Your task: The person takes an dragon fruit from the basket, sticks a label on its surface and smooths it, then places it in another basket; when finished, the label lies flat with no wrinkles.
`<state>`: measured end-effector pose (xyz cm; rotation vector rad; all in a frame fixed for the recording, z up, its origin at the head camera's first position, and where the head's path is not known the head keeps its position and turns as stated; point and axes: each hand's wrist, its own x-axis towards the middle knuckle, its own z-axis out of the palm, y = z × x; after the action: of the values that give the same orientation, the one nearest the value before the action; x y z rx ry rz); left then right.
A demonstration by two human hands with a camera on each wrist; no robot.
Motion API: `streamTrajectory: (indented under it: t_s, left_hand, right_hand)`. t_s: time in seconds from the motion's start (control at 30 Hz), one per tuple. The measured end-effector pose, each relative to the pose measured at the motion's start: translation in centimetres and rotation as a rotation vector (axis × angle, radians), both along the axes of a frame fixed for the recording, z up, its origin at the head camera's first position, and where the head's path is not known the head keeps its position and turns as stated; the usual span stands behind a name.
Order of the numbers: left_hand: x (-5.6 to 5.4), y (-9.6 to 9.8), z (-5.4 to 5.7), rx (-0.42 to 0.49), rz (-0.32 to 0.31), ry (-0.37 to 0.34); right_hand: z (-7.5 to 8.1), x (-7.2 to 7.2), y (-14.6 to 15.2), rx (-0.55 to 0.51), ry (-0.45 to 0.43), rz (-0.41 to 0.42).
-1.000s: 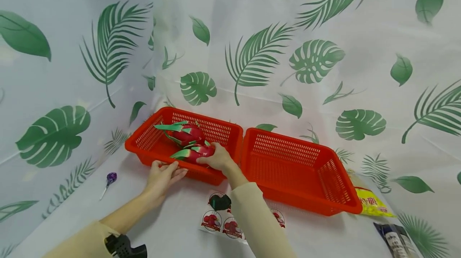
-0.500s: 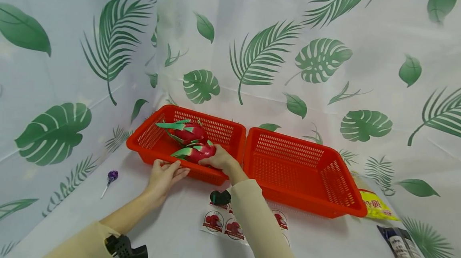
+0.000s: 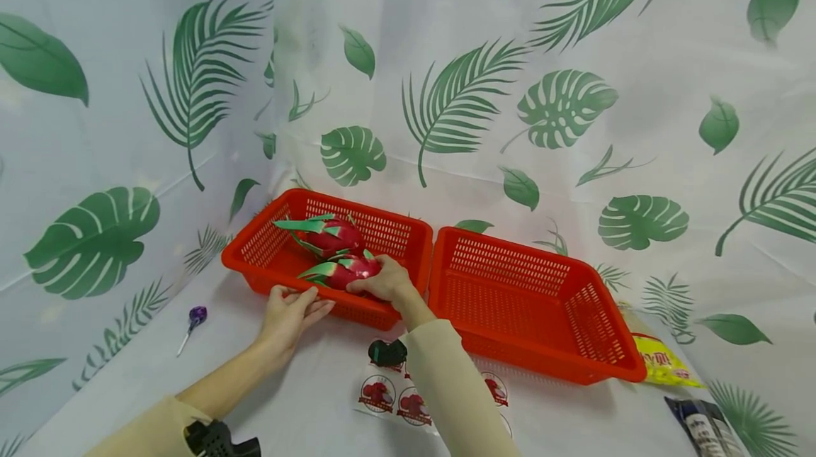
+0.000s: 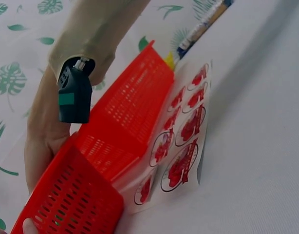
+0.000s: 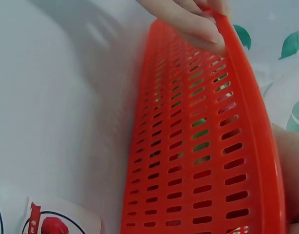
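In the head view, two pink dragon fruits with green scales lie in the left red basket (image 3: 397, 230). My right hand (image 3: 390, 281) reaches over its front rim and grips the nearer dragon fruit (image 3: 349, 271) at its right end. Just behind lies the other dragon fruit (image 3: 336, 239), its long green leaves pointing left. My left hand (image 3: 283, 317) holds the basket's front rim, with fingers spread along the outer wall; the right wrist view shows these fingers (image 5: 200, 27) at the rim. Past that rim, only part of my right hand (image 5: 291, 161) shows there.
A second red basket (image 3: 510, 347) stands close against the first, on its right. Before them lies a sheet of round dragon fruit stickers (image 3: 377, 395), partly under my right sleeve. A purple lollipop (image 3: 196, 315) lies at left, a yellow packet (image 3: 666, 363) and a dark packet (image 3: 704, 425) at right.
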<state>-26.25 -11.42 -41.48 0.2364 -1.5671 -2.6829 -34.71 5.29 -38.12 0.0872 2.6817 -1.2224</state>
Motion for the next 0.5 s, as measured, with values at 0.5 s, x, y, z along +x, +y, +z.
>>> streamTrajectory:
  t_s: [0.5]
  left_hand:
    - [-0.1, 0.0, -0.2, 0.007, -0.012, -0.009]
  right_hand:
    - [2.0, 0.9, 0.5, -0.054, 0.102, -0.006]
